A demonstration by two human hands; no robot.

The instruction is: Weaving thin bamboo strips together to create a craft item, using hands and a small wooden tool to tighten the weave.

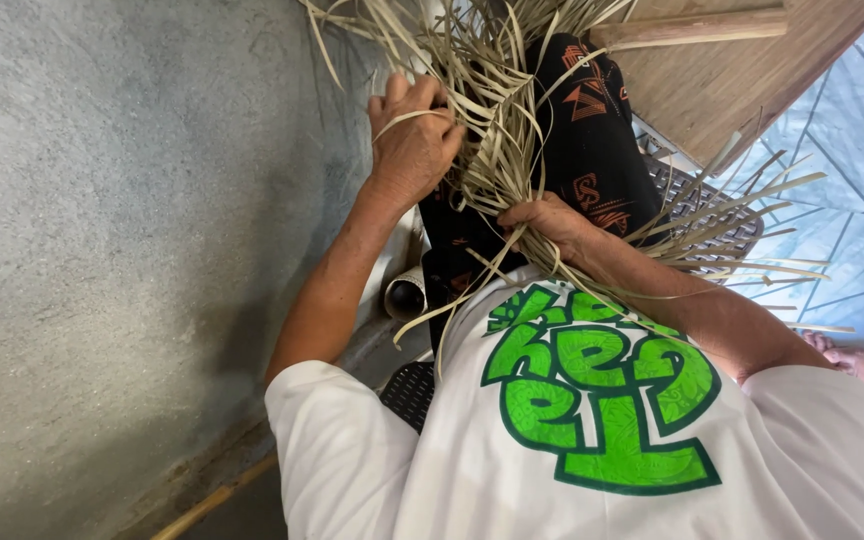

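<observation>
A bundle of long dry pale leaf strips (497, 110) fans out over my lap. My left hand (412, 140) is closed around several strips near the top of the bundle, one strip looping over its knuckles. My right hand (552, 225) grips the gathered lower part of the bundle, and loose strip ends stick out to the right past it. Under the strips are my black trousers with an orange pattern (592, 150). My white shirt with a green print (592, 400) fills the bottom of the view.
A rough grey concrete surface (132, 250) takes up the left. A white tube with a dark opening (404, 295) lies by my left forearm. There is a dark woven seat (712, 205), a wooden board (732, 60), pale blue tiles (852, 160) and someone's bare skin (862, 362) at the right edge.
</observation>
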